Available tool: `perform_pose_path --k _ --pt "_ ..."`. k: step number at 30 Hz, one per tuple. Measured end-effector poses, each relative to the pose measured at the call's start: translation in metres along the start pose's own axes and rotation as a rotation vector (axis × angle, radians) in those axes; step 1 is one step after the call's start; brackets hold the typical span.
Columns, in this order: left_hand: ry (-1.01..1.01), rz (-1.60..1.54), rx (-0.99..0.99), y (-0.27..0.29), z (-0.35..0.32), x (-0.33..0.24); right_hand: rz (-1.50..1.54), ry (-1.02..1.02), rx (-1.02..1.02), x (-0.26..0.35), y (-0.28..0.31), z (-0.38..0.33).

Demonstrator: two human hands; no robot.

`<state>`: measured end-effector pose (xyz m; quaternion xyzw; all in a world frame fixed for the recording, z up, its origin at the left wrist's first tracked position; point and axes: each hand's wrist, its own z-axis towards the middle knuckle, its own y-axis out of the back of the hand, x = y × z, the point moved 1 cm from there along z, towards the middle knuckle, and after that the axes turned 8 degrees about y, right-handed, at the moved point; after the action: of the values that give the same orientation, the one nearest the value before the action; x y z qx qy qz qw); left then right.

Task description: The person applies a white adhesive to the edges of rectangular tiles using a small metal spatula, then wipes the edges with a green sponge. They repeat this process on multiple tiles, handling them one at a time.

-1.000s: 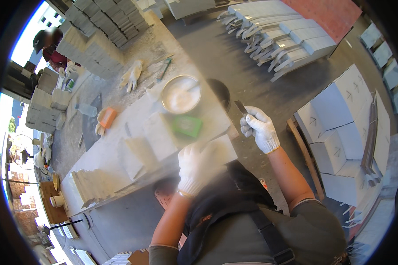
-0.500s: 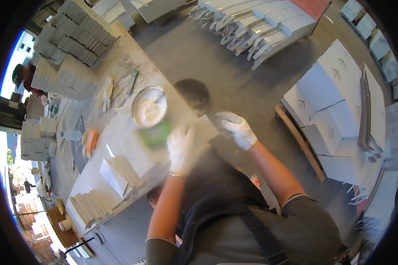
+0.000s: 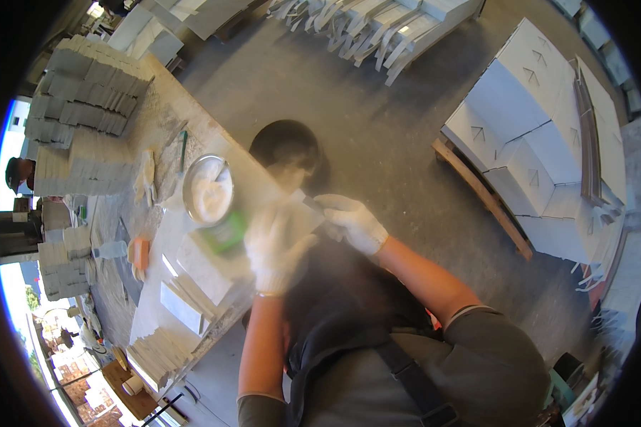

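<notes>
My left hand, in a white knitted glove and smeared by motion, holds a pale flat slab over the table's near edge. My right hand, gloved alike, is closed at the slab's far corner. A small dark grey edge shows at its fingertips; I cannot make out what it is. Left of my left hand lies a blurred bright green block. Beyond it stands a metal bowl with white powder or paste and a tool leaning in it. A black round tub is on the floor beyond my hands.
The dusty table bears stacked grey slabs, several loose slabs, a glove, a green-handled tool, an orange block and a clear bottle. White cartons stand on a wooden pallet at right. Another person is far left.
My right hand has come left and down to the slab, its fingers closing at the corner. My left hand still holds the slab. The whole view has shifted somewhat.
</notes>
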<state>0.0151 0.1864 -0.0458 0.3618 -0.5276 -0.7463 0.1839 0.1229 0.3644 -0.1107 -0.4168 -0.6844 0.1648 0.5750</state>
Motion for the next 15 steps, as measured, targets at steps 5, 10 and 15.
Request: perform_pose_path --k 5,10,15 --pt "-0.029 0.017 -0.006 -0.001 0.001 0.002 -0.001 0.081 -0.016 0.003 -0.009 0.014" --pt "-0.033 0.025 -0.002 0.000 0.001 0.001 0.027 0.053 0.020 0.002 -0.009 0.022" --pt "-0.044 0.031 -0.009 -0.003 0.000 0.003 0.079 -0.023 0.004 -0.006 0.007 0.003"
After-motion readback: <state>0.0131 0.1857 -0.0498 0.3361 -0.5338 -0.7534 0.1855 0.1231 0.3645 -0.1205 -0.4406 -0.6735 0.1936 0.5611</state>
